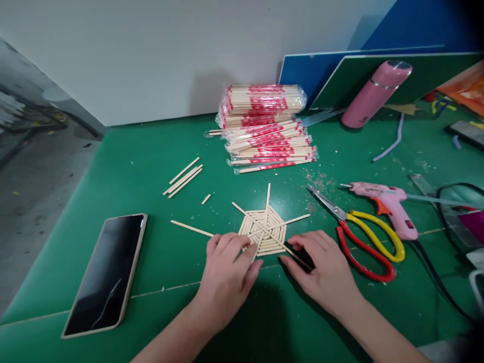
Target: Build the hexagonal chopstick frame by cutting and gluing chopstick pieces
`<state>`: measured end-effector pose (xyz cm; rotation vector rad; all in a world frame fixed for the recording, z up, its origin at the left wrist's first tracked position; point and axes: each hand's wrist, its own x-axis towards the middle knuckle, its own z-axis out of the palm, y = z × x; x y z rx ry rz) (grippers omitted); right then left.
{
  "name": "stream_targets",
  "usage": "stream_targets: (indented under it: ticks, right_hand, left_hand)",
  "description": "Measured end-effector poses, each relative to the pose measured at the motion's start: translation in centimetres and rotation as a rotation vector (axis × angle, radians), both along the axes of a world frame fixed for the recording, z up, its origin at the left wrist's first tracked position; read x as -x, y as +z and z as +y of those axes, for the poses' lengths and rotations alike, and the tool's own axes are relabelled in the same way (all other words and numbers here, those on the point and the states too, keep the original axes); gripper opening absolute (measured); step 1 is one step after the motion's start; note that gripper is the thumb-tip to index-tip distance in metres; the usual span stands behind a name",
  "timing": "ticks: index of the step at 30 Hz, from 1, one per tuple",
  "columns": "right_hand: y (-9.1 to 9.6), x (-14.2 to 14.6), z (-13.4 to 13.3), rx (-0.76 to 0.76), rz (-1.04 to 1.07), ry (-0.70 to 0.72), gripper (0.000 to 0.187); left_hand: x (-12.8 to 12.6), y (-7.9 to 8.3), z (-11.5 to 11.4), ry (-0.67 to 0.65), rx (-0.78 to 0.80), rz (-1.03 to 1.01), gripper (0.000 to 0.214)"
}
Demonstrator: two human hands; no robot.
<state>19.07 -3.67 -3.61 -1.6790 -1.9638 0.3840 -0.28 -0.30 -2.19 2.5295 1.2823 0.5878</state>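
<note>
1. The web point(270, 243), made of sticks laid in rings over crossed spokes, lies flat on the green tabletop point(170, 264), between the two hands.
2. The left hand point(229, 267) reaches over the web's near left side, fingers bent and resting on it; whether thumb and forefinger pinch a stick, I cannot tell.
3. The right hand point(323, 264) has its thumb and forefinger parted, on either side of the spoke point(273, 237) that points toward it; contact is unclear.
4. Behind the web, clear wrappers point(268, 133) with red print hold pale chopsticks, heaped in packs.
5. The pink flask point(372, 98) leans back against the boards point(333, 98), its lid on; its contents are hidden.
6. A few cut sticks point(185, 183) and a short piece point(206, 199) lie loose, left of the packs.
7. The scissors point(342, 216), slightly open, and the glue gun point(397, 206) lie right of the web; the phone point(106, 275) lies far left.
</note>
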Motion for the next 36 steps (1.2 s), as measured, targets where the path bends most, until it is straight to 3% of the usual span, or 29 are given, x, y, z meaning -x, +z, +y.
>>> stream_targets:
  ticks: [9,17,29,36]
  right_hand:
    - [0.0,0.5,0.4,0.059,-0.030,0.007,0.016]
    - [-0.1,0.4,0.5,0.096,0.036,-0.008,0.013]
    - [-0.1,0.3,0.6,0.091,0.058,-0.007,0.012]
    - [-0.4,0.3,0.6,0.056,0.068,-0.018,0.014]
  left_hand:
    - [-0.5,-0.4,0.0,-0.041,0.065,-0.012,0.016]
    - [-0.4,-0.4,0.0,0.064,0.126,-0.101,0.015]
    - [-0.7,-0.7,-0.4,0.126,0.125,-0.105,0.015]
    - [-0.4,-0.8,-1.5,0.156,0.029,-0.065,0.018]
